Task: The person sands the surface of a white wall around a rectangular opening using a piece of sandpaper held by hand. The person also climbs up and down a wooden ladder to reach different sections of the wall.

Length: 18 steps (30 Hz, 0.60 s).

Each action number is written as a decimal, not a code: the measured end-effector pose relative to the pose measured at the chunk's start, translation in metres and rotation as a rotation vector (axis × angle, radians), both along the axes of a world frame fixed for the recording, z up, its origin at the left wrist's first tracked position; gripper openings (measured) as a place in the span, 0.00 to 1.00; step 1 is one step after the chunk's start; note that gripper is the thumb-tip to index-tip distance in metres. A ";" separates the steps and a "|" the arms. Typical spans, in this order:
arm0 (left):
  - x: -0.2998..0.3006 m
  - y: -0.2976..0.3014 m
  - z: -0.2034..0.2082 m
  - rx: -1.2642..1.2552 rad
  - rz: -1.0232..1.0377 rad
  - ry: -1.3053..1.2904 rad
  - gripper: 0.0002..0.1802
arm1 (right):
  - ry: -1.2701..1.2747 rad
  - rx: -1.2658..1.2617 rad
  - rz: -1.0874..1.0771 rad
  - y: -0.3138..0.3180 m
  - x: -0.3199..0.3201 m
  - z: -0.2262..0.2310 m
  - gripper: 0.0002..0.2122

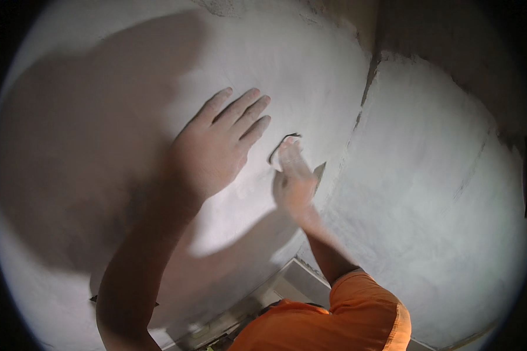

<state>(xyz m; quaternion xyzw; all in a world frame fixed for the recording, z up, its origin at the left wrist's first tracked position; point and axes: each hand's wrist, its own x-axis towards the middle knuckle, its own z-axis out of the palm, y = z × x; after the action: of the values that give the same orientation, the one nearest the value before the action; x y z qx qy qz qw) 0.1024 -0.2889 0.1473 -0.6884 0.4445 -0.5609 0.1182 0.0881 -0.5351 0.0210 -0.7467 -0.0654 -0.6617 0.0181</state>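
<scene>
My left hand is stretched out against the pale plastered wall, with its fingers extended and slightly apart and nothing in it. To its right, my right hand presses a thin, dusty sheet that looks like sandpaper against the same wall. A dark edge of this sheet curls past the fingertips, and a grey corner sticks out beside the thumb side or palm. The right hand is a little blurred, and most of the sheet is hidden under it. White dust coats the fingers of both hands.
A vertical corner with a dark, rough crack lies right of my hands, where a second plastered wall meets the first. Large shadows of my head and arms fall on the left wall. Below, a pale ledge runs along the wall's foot.
</scene>
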 end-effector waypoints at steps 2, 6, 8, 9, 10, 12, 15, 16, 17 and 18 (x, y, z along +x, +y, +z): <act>-0.004 -0.002 0.001 0.001 0.008 -0.001 0.30 | -0.064 0.055 -0.033 -0.025 0.009 0.023 0.32; 0.002 -0.011 -0.004 -0.003 -0.017 -0.033 0.29 | -0.062 0.423 -0.213 -0.105 0.024 0.109 0.14; 0.001 -0.008 -0.006 -0.037 -0.038 -0.026 0.29 | 0.054 0.381 -0.161 -0.089 0.012 0.099 0.12; 0.000 -0.005 -0.005 -0.047 -0.049 -0.023 0.29 | 0.139 0.378 -0.136 -0.061 0.000 0.091 0.15; 0.000 -0.002 -0.007 -0.053 -0.053 -0.016 0.29 | 0.227 0.375 -0.106 -0.033 -0.009 0.079 0.18; 0.001 -0.004 -0.007 -0.070 -0.093 0.012 0.28 | -0.013 -0.036 0.088 -0.010 -0.003 0.008 0.31; 0.003 -0.004 -0.006 -0.094 -0.145 0.032 0.27 | 0.053 -0.033 0.010 -0.009 0.002 -0.007 0.33; 0.004 -0.003 -0.006 -0.092 -0.138 0.021 0.26 | 0.036 -0.023 -0.026 -0.015 0.011 -0.001 0.33; 0.003 -0.007 -0.008 -0.090 -0.152 0.019 0.26 | -0.045 0.024 -0.059 -0.028 0.014 0.021 0.31; 0.001 -0.014 -0.006 -0.094 -0.179 0.019 0.26 | -0.123 0.074 -0.108 -0.049 0.016 0.049 0.30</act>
<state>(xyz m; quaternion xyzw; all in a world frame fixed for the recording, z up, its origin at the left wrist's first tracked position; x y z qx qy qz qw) 0.1039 -0.3026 0.1411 -0.6559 0.4783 -0.5831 0.0309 0.1045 -0.5836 0.0702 -0.7060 -0.0018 -0.7082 0.0060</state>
